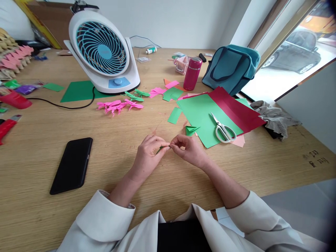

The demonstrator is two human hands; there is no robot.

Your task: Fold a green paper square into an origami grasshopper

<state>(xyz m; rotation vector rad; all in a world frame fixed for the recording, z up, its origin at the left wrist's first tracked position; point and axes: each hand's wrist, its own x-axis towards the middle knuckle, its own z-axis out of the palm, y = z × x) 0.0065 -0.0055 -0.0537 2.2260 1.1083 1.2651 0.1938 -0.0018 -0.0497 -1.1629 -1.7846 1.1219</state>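
On table (39,168) | two hands (168,148) pinching one green paper piece (160,149)

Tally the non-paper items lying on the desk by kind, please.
Fan: 1
Phone: 1
Scissors: 1
Flask: 1
Bag: 1
Glue bottle: 1
Total: 6

I see a wooden table (39,157). At its nine o'clock lies a black phone (71,164); at eleven stands a white fan (102,52) on green paper (76,91). At one o'clock a maroon flask (192,73) and teal bag (231,68) stand. At three, white scissors (223,130) rest on green sheets (199,115).
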